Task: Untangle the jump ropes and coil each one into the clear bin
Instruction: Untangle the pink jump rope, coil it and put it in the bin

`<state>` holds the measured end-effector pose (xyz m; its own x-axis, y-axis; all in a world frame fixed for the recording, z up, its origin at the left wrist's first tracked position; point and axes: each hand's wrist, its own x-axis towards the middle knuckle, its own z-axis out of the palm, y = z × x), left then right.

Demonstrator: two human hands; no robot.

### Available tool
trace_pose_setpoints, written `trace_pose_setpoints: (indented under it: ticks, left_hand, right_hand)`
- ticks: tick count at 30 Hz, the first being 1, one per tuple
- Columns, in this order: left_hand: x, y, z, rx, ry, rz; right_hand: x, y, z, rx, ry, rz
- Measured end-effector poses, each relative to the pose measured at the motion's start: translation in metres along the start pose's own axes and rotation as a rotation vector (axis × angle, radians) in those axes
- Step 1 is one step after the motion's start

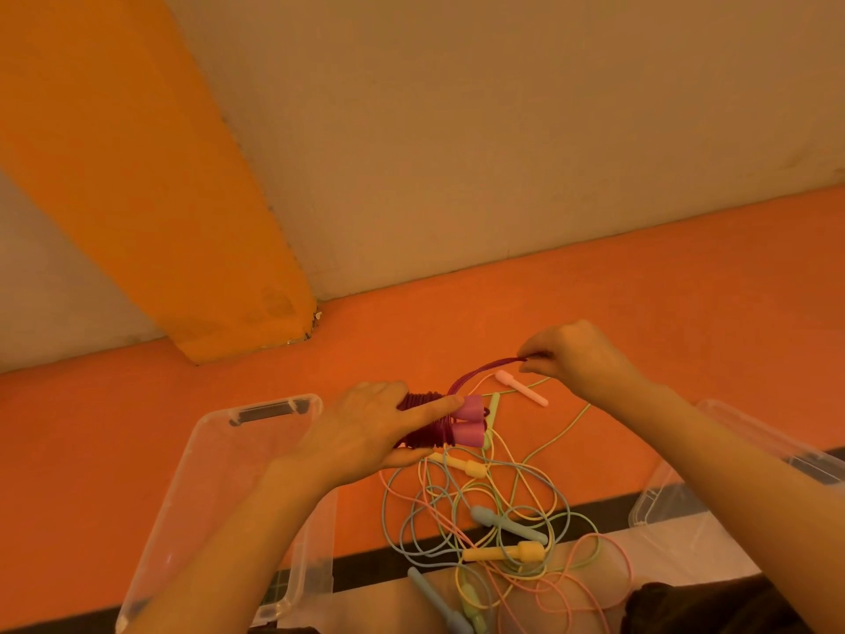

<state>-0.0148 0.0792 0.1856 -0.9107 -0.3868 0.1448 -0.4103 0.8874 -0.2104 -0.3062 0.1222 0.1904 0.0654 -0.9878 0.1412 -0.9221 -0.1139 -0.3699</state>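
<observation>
Purple: one jump rope [427, 421], cord wound round its two pink-purple handles [468, 421], held above the orange surface [594, 276]. My left hand [375, 427] grips the wound bundle, forefinger laid straight along its top, thumb beneath; most of the coil is hidden behind my fingers. My right hand [571, 354] pinches the free end of the purple cord, which runs in a taut arc from the bundle up to my fingertips; the very end is lost inside the pinch.

Pastel: a tangled heap of ropes [498, 519] on the surface below my hands, cords in green, yellow, pink and blue crossing so closely that I cannot tell which cord belongs to which handle. Handles that can be made out: a pale pink handle [521, 387] lying just below my right hand, two yellow handles [503, 552], a blue handle [507, 523]. More handles at the bottom edge are cut off.

Clear plastic: one clear bin [219, 455] to the left, partly covered by my left forearm, its near corner running out of view. A second clear container [658, 501] to the right, largely behind my right forearm and cut by the edge.

Backdrop: pale wall [503, 130] with a broad orange band [137, 153].
</observation>
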Motion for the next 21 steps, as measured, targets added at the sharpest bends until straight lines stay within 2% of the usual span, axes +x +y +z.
trace_pose_setpoints:
  ticks: [3, 8, 17, 21]
  left_hand:
    - [0.001, 0.001, -0.001, -0.103, 0.061, -0.073]
    - [-0.003, 0.004, -0.004, -0.495, 0.088, -0.327]
    - [-0.001, 0.003, -0.008, -0.760, 0.129, -0.448]
    - [0.002, 0.008, -0.013, -0.822, 0.144, -0.449]
  right_hand:
    - [-0.001, -0.002, 0.003, -0.009, -0.015, 0.010]
    - [0.000, -0.012, 0.006, 0.049, -0.018, 0.005]
    - [-0.001, -0.016, 0.004, 0.260, -0.061, 0.040]
    - [-0.001, -0.016, 0.004, 0.413, -0.116, 0.130]
